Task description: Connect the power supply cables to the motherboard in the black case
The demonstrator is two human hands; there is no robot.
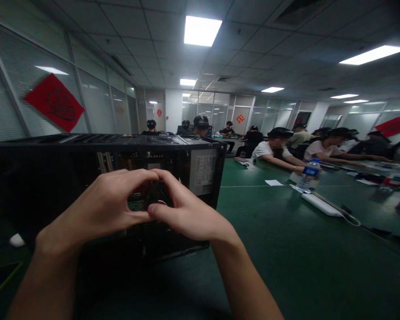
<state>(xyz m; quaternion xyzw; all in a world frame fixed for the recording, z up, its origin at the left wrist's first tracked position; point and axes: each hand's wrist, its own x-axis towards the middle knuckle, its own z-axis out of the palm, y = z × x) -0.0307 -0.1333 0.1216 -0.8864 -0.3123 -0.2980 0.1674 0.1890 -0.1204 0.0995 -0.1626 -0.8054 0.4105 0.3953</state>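
A black desktop computer case [36,164] stands on the table in front of me with its side open. Inside it at the right, a power supply [205,171] shows a printed label. My left hand [108,206] and my right hand [185,211] meet before the opening, fingers curled and thumb tips close together, forming a ring. Between them is a dark part [157,193] with some thin wires near it; its kind is unclear. The fingertips are partly hidden, and the case's interior is mostly in shadow.
The green table [253,249] extends to the right. On it are a water bottle [309,174], a white power strip [322,205] with a cable, and a paper slip [274,182]. Several people sit at tables beyond. A small white object [17,240] lies at the left.
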